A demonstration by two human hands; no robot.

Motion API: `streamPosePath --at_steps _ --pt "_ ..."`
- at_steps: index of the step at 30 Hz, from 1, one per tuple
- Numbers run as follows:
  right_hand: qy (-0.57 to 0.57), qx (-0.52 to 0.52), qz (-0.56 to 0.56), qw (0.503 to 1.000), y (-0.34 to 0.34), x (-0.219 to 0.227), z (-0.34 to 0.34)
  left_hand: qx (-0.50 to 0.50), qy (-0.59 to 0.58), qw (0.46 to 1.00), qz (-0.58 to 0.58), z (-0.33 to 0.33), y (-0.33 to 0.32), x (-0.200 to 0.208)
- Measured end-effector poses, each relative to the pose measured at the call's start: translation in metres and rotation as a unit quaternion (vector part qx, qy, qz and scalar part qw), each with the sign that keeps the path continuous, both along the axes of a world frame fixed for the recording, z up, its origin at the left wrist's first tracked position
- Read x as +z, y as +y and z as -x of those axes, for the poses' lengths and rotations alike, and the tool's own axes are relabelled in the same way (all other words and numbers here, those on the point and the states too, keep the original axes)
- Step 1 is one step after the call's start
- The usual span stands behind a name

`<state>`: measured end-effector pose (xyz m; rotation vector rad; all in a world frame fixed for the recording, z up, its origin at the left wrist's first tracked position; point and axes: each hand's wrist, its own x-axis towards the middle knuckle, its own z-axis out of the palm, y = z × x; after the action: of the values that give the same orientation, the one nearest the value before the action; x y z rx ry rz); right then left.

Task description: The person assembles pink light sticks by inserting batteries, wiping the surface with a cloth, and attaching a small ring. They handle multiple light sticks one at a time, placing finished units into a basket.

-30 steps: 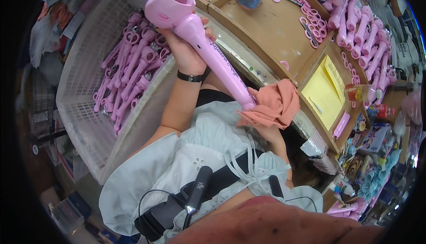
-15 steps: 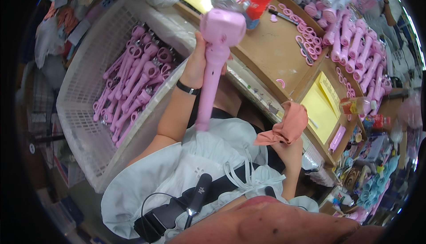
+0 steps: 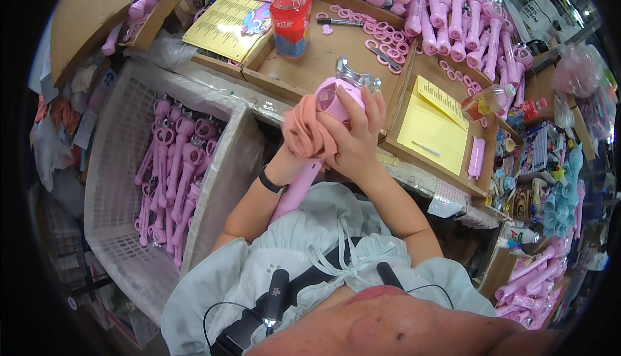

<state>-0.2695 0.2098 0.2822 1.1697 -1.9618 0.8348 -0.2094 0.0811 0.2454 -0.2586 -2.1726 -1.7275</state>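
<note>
The orange cloth (image 3: 309,126) has moved to the pink wand (image 3: 298,192), clasped by the right hand (image 3: 356,141) beside the near edge of the tray (image 3: 304,65); how the left hand (image 3: 284,166) grips, I cannot tell.

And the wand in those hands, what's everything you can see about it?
The wand is smooth, shiny pink and plastic-looking, with a rounded head with an opening, a silver crown-like top and a long handle with a small dark slot. It slants, handle toward the pale clothes. The right hand wraps the head; a bunched orange cloth hides its neck and most of the left hand.
</note>
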Motion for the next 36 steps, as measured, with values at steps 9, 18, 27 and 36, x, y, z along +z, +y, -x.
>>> streamPosePath --at_steps 9,18,27,36 --pt "-0.377 0.213 0.302 0.849 0.013 -0.005 0.028 -0.118 -0.271 0.89 -0.347 -0.025 0.01 0.025" --pt "-0.662 0.173 0.581 0.44 -0.001 -0.042 -0.027 -0.263 -0.238 0.843 -0.404 -0.023 0.003 0.029" --pt "-0.728 0.285 0.502 0.37 0.024 -0.023 -0.032 -0.257 -0.271 0.836 -0.403 -0.024 0.001 0.03" --pt "-0.461 -0.138 0.152 0.863 0.015 0.027 -0.02 0.07 -0.048 0.993 0.078 -0.026 0.011 0.024"
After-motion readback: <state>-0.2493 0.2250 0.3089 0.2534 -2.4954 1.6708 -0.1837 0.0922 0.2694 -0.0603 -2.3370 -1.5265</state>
